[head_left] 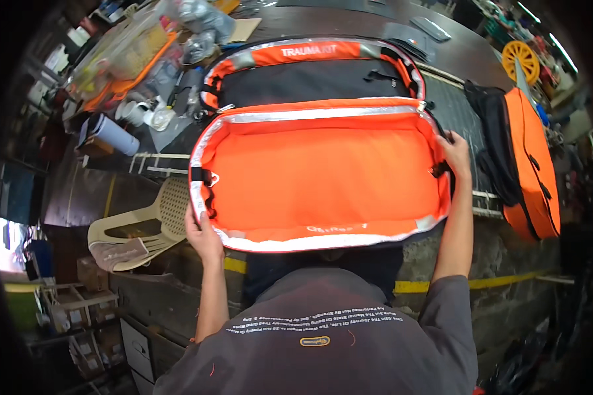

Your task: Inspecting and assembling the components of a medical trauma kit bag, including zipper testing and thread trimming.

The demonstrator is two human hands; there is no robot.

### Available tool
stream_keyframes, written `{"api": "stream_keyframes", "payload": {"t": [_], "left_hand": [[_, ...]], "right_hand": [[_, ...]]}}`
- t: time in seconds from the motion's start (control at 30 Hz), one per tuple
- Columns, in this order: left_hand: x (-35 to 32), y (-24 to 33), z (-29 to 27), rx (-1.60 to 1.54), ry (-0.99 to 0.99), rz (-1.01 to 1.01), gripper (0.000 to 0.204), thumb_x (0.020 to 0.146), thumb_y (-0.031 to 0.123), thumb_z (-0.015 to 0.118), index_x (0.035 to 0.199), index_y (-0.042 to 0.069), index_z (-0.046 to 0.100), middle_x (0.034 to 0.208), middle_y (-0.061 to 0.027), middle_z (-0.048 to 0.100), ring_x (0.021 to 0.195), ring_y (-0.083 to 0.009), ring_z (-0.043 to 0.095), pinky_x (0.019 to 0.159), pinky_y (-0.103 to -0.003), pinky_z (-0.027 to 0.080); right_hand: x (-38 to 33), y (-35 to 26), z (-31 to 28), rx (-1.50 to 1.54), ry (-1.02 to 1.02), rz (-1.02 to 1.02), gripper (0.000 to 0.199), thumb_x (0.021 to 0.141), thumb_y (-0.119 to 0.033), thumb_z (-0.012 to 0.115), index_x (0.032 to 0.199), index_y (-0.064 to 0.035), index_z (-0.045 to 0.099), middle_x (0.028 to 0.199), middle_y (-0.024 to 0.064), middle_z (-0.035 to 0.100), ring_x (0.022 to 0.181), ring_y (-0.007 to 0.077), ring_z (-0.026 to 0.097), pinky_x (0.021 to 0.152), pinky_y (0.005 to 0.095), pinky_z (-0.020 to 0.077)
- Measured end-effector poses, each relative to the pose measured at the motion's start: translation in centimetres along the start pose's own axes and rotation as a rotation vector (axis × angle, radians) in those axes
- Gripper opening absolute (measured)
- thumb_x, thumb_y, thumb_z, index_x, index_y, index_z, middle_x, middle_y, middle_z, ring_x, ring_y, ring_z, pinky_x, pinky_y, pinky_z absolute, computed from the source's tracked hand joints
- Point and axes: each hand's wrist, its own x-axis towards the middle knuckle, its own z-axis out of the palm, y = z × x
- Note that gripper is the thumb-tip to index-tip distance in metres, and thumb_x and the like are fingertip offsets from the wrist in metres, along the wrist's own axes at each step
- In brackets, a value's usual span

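A large orange fabric bag lies unzipped in front of me, its orange inside showing nothing loose in it. Silvery reflective tape runs round its rim. The lid, black with an orange band and pale lettering, is folded back on the far side. My left hand grips the bag's near left corner, thumb on top and fingers partly hidden beneath. At the right side, my right hand holds the wall near a dark strap. Small black straps with a metal ring hang inside the left end.
Another orange and black bag stands at the right on the dark table. A clear plastic bin, a white cylinder and white rolls crowd the left. A beige plastic chair stands below; a yellow wheel is far right.
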Motion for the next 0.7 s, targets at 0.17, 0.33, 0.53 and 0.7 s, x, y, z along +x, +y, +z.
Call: {"api": "stream_keyframes", "payload": {"t": [0.17, 0.33, 0.53, 0.7], "left_hand": [[0.4, 4.7, -0.5, 0.000, -0.034, 0.070, 0.043, 0.111, 0.002, 0.055, 0.153, -0.008, 0.058, 0.143, -0.0150, 0.069, 0.121, -0.0196, 0.068, 0.107, -0.034, 0.053], [5.4, 9.0, 2.4, 0.110, -0.172, 0.238, 0.042, 0.111, 0.003, 0.056, 0.151, -0.009, 0.062, 0.149, -0.0183, 0.069, 0.136, -0.0241, 0.065, 0.117, -0.036, 0.048], [25.6, 6.9, 11.3, 0.160, -0.339, 0.445, 0.035, 0.111, 0.010, 0.065, 0.142, -0.005, 0.071, 0.145, -0.0173, 0.073, 0.132, -0.0218, 0.069, 0.115, -0.034, 0.050], [24.8, 9.3, 18.0, 0.635, -0.138, 1.023, 0.044, 0.099, 0.017, 0.070, 0.142, 0.007, 0.072, 0.136, -0.0188, 0.074, 0.127, -0.0377, 0.070, 0.110, -0.045, 0.054]], "right_hand": [[-3.1, -1.9, 1.1, 0.133, 0.157, -0.013, 0.031, 0.104, -0.019, 0.078, 0.119, 0.0083, 0.078, 0.097, 0.0019, 0.077, 0.086, 0.0078, 0.064, 0.082, 0.0287, 0.0543], [-9.6, 0.0, 0.3, 0.433, 0.567, 0.134, 0.025, 0.106, -0.011, 0.077, 0.122, 0.0085, 0.076, 0.101, 0.0008, 0.076, 0.092, 0.0091, 0.067, 0.083, 0.0255, 0.0551], [-8.7, -5.9, 2.6, 0.152, 0.505, 0.230, 0.039, 0.097, -0.028, 0.088, 0.115, 0.0059, 0.081, 0.091, -0.0007, 0.075, 0.077, 0.0074, 0.062, 0.071, 0.0263, 0.0529], [-10.7, -2.3, -0.2, 0.326, 0.369, 0.318, 0.032, 0.101, -0.030, 0.083, 0.101, 0.0018, 0.082, 0.079, -0.0033, 0.071, 0.073, 0.0055, 0.061, 0.068, 0.0276, 0.0507]]}}
